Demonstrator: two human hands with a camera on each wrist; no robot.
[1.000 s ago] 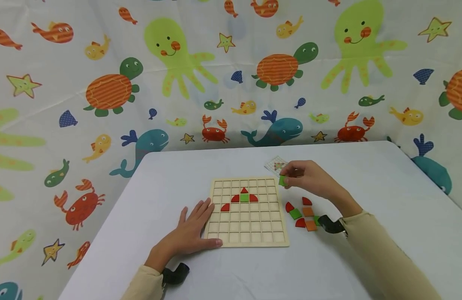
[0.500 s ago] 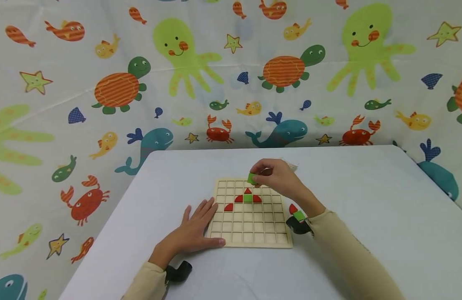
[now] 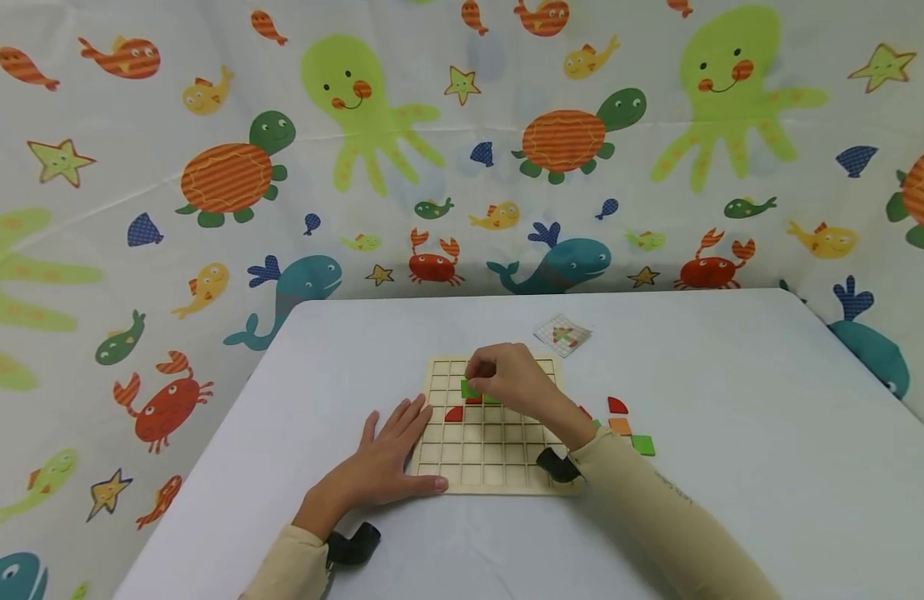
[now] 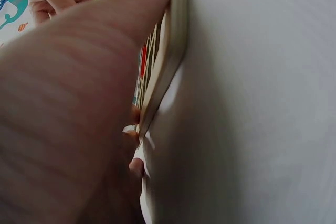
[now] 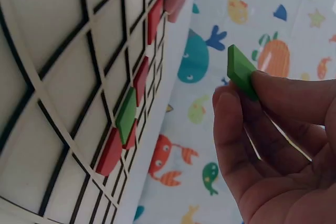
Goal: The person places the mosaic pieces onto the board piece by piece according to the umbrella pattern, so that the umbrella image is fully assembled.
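In the head view my right hand [image 3: 510, 379] is over the upper left part of a wooden grid board [image 3: 499, 479], pinching a green square tile [image 3: 467, 388] between thumb and fingertips. The right wrist view shows this green tile [image 5: 241, 72] held clear of the grid. Set in the board are a green square [image 5: 126, 116] and several red pieces around it, partly hidden by my hand in the head view. One red quarter-round tile [image 3: 454, 414] sits farther left. My left hand [image 3: 382, 462] rests with spread fingers along the board's left edge, thumb at the near corner.
Right of the board lie loose tiles, among them a red quarter-round [image 3: 617, 406], an orange square [image 3: 620, 427] and a green square [image 3: 644, 445]; my right arm hides others. A patterned card [image 3: 562, 333] lies behind the board on the white table [image 3: 731, 358].
My right hand has carried the green tile leftward from beside the card to over the board's upper left, and lower. The left hand stays at the board's edge.
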